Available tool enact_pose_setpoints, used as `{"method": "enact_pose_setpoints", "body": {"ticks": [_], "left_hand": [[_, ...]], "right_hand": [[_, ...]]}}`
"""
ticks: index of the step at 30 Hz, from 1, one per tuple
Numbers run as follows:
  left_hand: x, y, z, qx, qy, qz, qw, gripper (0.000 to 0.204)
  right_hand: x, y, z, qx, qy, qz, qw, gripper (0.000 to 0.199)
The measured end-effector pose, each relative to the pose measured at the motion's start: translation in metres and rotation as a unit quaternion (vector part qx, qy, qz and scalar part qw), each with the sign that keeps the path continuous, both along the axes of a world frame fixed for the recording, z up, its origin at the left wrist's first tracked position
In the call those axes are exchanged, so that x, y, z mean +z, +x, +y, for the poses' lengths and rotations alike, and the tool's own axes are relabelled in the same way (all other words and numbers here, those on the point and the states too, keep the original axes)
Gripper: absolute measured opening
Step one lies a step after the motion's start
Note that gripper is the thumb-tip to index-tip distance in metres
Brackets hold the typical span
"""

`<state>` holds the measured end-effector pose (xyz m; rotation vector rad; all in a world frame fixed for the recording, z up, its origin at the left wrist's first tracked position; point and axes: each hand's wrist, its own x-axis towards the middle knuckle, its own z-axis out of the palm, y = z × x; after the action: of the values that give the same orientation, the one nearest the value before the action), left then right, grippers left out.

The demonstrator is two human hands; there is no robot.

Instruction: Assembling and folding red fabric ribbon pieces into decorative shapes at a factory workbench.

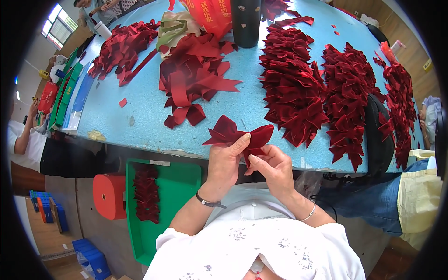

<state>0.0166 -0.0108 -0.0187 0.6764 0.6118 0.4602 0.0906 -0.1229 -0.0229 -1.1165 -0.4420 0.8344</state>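
A light-blue table [144, 112] curves across the upper part of the frame, its surface speckled and worn along the near edge. At the centre of the frame, by that near edge, the left hand [223, 161] grips a dark red ribbon bow [228, 131], its thumb pressed on the bow's middle and its fingers curled underneath. The right hand [275, 165] pinches the bow's lower, hanging part between thumb and fingers. Just above and to the left, loose red ribbon pieces [186, 65] lie in a tangled heap, with a small red scrap [122, 102] further left. To the right of the bow, a thick row of dark red bows [291, 84] runs toward the top, a second row [345, 91] stands beside it, and a third row [399, 102] lies near the right edge. A dark cylinder [246, 23] stands upright at the top centre, next to a red bag [212, 14]. At the upper left is another red ribbon pile [123, 46]. Below the table, at lower left, a green tray [179, 200] holds a strip of dark red bows [146, 196]; a red roll [108, 196] is just beside it.
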Motion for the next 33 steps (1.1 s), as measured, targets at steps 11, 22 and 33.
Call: {"method": "enact_pose_setpoints", "body": {"ticks": [11, 22, 33], "left_hand": [[0.008, -0.005, 0.002, -0.05, -0.004, -0.046, 0.998, 0.01], [-0.01, 0.0, -0.009, 0.085, 0.091, -0.004, 0.992, 0.005], [0.001, 0.011, -0.014, 0.095, 0.031, 0.019, 0.995, 0.009]], "right_hand": [[-0.007, 0.015, -0.002, 0.027, 0.04, 0.06, 0.997, 0.01], [-0.006, 0.012, -0.004, 0.046, 0.037, 0.067, 0.996, 0.011], [-0.021, -0.015, 0.0, -0.058, -0.009, -0.148, 0.987, 0.008]]}}
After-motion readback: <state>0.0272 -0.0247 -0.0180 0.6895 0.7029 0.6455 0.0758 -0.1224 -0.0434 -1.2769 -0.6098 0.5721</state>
